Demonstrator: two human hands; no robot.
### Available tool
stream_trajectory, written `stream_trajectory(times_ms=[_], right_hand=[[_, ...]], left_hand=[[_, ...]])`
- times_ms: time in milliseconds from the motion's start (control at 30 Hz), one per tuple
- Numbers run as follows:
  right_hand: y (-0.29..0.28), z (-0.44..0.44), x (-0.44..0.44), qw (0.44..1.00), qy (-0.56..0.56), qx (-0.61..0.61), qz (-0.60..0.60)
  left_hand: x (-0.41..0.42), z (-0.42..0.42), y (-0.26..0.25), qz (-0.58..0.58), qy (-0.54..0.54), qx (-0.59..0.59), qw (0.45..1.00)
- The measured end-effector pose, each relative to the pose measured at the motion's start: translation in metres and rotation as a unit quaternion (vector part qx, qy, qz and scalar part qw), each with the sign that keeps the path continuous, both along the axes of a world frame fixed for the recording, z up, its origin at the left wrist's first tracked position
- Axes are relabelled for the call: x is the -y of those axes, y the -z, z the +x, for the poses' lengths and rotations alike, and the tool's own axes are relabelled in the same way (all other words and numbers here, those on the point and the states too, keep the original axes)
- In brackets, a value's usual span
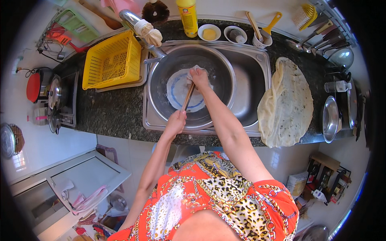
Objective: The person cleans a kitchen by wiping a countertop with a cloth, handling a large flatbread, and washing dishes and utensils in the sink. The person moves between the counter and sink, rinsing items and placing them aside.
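My left hand [175, 123] grips the near end of a thin bundle of wooden sticks [188, 98], which look like chopsticks. At the far end, my right hand [200, 79] is closed around the sticks with a crumpled white cloth [195, 68]. Both hands are over a large round metal basin [234, 81] resting in the left bowl of a steel double sink [145, 119]. Inside the basin lies a white dish with a blue ring [174, 90], partly hidden by my right hand and the sticks.
Left of the sink, a yellow plastic basket [110, 64] sits near the faucet [155, 55]. Behind are a yellow bottle [187, 18], a bowl with a yellow sponge [209, 32] and a bowl with a dark scrubber [235, 35]. A large stained cloth [286, 105] drapes the right counter edge.
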State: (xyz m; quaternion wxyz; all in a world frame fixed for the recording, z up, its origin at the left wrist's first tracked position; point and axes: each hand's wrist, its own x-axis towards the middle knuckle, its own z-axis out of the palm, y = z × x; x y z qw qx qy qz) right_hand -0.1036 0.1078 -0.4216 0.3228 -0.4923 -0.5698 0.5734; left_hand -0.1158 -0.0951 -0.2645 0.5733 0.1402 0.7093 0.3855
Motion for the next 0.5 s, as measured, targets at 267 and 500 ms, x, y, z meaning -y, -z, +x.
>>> stream_trajectory(times_ms=[267,500], right_hand=[[-0.047,0.029,0.034,0.989,0.040,0.137,0.027],[-0.012,0.037,0.048,0.995,0.041,0.037,-0.085]], left_hand=[[0.020,-0.011,0.010,-0.006,-0.052,-0.042,0.998],[-0.024,-0.017,0.041,0.037,-0.089,0.042,0.994]])
